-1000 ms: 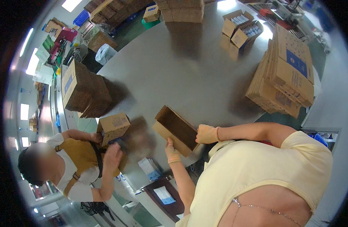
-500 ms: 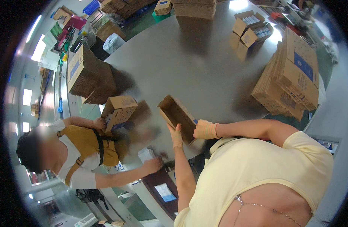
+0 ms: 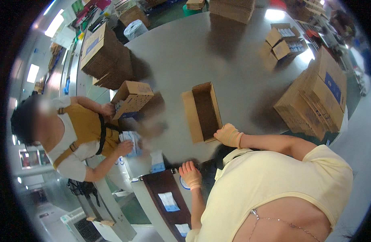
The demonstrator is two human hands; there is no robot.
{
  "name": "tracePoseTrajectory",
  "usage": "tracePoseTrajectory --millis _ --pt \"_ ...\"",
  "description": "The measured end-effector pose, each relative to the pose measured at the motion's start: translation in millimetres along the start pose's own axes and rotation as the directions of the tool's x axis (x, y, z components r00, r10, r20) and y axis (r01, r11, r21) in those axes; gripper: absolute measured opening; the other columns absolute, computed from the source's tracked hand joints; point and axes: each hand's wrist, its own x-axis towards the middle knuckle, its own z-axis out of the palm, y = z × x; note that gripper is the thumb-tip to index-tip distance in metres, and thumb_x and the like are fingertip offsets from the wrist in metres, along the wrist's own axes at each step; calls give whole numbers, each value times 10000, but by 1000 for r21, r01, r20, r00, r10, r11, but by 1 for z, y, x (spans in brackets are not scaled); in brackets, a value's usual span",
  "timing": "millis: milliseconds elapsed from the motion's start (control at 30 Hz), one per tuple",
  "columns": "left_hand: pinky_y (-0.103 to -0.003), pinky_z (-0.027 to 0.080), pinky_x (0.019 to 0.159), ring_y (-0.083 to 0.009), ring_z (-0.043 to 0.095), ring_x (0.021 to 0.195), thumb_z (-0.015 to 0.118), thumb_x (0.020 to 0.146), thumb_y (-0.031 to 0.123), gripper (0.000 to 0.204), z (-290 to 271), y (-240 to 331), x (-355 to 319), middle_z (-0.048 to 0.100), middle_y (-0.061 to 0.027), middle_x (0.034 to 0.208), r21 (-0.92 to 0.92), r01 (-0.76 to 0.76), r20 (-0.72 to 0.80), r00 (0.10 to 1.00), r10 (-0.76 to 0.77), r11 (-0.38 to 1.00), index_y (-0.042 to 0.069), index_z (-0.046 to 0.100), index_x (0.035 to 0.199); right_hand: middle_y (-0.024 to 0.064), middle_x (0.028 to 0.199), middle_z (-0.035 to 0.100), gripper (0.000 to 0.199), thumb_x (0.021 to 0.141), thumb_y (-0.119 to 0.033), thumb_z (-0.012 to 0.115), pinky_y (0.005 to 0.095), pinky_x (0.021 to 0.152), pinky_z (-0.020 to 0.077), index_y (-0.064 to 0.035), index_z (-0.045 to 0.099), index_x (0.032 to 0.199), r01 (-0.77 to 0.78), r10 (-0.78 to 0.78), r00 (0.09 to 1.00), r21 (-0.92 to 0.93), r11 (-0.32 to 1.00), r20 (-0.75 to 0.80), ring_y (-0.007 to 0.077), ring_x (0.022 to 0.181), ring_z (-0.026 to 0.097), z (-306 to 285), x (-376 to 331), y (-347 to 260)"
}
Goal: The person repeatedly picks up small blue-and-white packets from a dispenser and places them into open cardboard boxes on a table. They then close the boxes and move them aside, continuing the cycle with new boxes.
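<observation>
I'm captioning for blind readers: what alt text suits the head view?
A person's right hand holds an open cardboard box by its near end on a metal table. The left hand is beside a brown belt carrying packets. A co-worker touches other packets.

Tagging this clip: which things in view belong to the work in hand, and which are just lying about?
In the work, it seems:
open carton, held by the right hand
blue-white packets on the brown belt, near the left hand
probably the flattened cartons at right

Apparently just about:
white plastic bag
green tub
</observation>
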Motion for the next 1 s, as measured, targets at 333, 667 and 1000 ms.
tracePoseTrajectory --millis 333,667,1000 --pt "-454 394 909 -252 555 1009 630 710 203 291 -22 -2 7 626 -55 1008 -124 18 257 966 15 992 122 647 989 69 845 702 144 830 -145 601 367 620 531 -96 663 950 -54 60 983 -38 998 172 245 787 689 -19 18 -6" --pt "-446 413 860 -230 576 969 640 729 231 174 -20 -4 9 637 -30 951 -113 1 207 978 23 994 144 676 876 81 855 699 179 870 -160 551 373 634 537 -87 653 998 -71 71 981 -3 997 178 268 814 685 -21 21 -3" --pt "-431 412 863 -221 580 976 649 722 248 164 -13 -6 6 645 -21 963 -86 7 201 980 10 996 150 680 849 89 867 699 190 895 -201 531 388 643 537 -95 663 983 -113 109 980 17 993 164 276 818 684 -18 22 -7"
